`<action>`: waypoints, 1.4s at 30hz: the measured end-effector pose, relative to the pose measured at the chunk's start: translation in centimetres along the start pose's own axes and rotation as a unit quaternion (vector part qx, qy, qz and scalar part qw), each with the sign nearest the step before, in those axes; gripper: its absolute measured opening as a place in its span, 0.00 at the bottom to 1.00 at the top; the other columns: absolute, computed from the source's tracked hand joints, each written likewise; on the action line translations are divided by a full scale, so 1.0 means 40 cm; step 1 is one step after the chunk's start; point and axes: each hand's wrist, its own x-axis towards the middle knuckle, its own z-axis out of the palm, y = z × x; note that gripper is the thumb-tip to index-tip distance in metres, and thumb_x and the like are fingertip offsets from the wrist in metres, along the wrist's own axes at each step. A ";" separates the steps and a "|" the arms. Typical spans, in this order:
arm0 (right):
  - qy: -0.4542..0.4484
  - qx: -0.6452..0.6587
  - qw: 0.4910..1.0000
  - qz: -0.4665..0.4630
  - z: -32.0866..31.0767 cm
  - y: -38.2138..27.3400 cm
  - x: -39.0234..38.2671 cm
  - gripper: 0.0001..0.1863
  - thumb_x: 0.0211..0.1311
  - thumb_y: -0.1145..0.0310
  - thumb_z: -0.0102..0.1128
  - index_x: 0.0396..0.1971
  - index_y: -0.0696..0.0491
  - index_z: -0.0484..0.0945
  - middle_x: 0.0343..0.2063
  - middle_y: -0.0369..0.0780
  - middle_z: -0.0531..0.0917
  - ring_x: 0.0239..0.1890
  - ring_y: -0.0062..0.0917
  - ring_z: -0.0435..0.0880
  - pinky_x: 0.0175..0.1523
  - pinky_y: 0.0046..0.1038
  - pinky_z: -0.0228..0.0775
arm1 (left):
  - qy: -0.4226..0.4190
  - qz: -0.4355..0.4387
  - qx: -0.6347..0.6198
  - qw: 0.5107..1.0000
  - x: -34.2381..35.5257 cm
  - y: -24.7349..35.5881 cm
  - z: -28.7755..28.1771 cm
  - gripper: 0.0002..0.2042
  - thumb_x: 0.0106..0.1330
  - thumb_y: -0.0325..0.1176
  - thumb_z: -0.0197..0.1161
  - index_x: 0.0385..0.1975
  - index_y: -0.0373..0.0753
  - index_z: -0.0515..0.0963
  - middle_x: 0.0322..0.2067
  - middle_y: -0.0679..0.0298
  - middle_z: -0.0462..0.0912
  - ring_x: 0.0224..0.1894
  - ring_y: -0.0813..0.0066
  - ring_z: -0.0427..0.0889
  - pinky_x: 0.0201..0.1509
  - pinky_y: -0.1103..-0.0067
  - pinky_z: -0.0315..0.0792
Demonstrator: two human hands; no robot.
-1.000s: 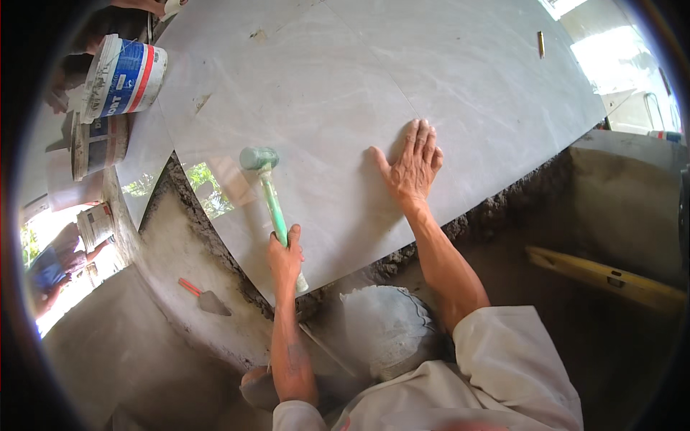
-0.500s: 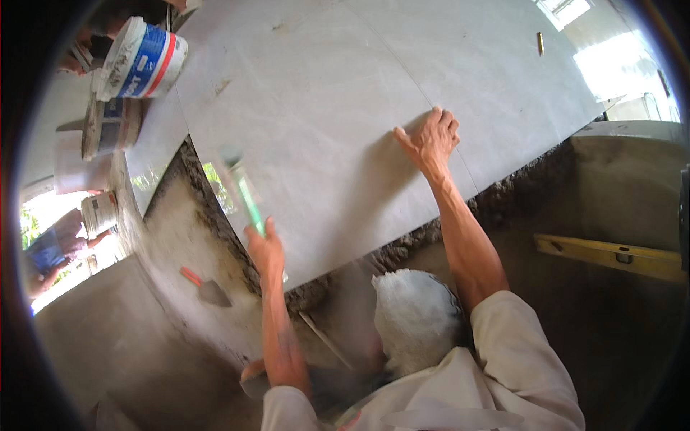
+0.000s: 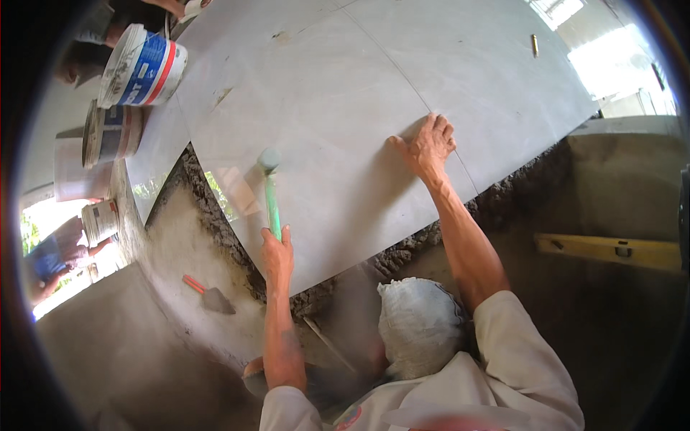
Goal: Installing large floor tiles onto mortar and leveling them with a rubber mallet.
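My left hand is closed round the green handle of a mallet. The mallet's round grey-green head is over the large grey tile; I cannot tell whether it touches. My right hand rests on the tiles with its fingers apart, beside the thin joint that runs between this tile and the neighbouring tile. Dark, lumpy mortar shows under the tiles' near edge.
A trowel with a red handle lies on the rough floor at left. White buckets stand at the upper left, near another person's hand. A yellow spirit level is at right. A small brass-coloured object lies on the far tile.
My left hand has shifted slightly right, and the mallet's head has swung right over the tile. My right hand has stayed at almost the same spot.
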 end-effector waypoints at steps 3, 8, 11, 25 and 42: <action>-0.012 -0.026 0.998 -0.047 -0.004 0.020 -0.036 0.58 0.43 0.38 0.71 0.66 0.61 0.54 0.65 0.51 0.58 0.69 0.47 0.51 0.66 0.51 0.49 | -0.078 0.033 0.012 0.996 0.027 0.004 0.022 0.23 0.71 0.50 0.55 0.37 0.30 0.66 0.24 0.44 0.77 0.25 0.45 0.79 0.29 0.59 0.70; -0.023 -0.032 0.993 -0.110 -0.064 0.138 -0.169 0.64 0.41 0.32 0.67 0.70 0.60 0.49 0.72 0.50 0.51 0.74 0.43 0.46 0.70 0.51 0.45 | -0.176 -0.145 -0.097 0.969 -0.005 -0.042 0.028 0.24 0.70 0.52 0.54 0.34 0.29 0.69 0.26 0.43 0.78 0.29 0.44 0.79 0.32 0.59 0.71; -0.041 -0.030 0.996 -0.079 -0.092 0.169 -0.204 0.67 0.37 0.31 0.68 0.70 0.62 0.49 0.72 0.50 0.52 0.75 0.42 0.47 0.70 0.53 0.46 | -0.065 -0.102 -0.006 0.993 -0.072 -0.079 -0.010 0.24 0.70 0.52 0.54 0.34 0.31 0.70 0.27 0.44 0.79 0.31 0.44 0.79 0.33 0.59 0.71; -0.119 -0.058 0.989 -0.068 -0.066 0.132 -0.223 0.72 0.37 0.29 0.68 0.71 0.63 0.41 0.70 0.64 0.38 0.73 0.58 0.29 0.67 0.67 0.29 | -0.154 -0.136 -0.130 0.970 0.138 0.159 0.044 0.28 0.74 0.54 0.44 0.29 0.30 0.73 0.20 0.50 0.77 0.22 0.59 0.78 0.25 0.67 0.68; -0.151 -0.103 0.892 -0.414 0.101 -0.263 -0.089 0.50 0.57 0.30 0.48 0.72 0.46 0.49 0.74 0.44 0.45 0.76 0.39 0.38 0.68 0.64 0.35 | -0.043 -0.036 -0.062 0.996 0.309 0.172 0.037 0.23 0.75 0.51 0.40 0.36 0.34 0.69 0.22 0.48 0.79 0.27 0.46 0.81 0.32 0.59 0.74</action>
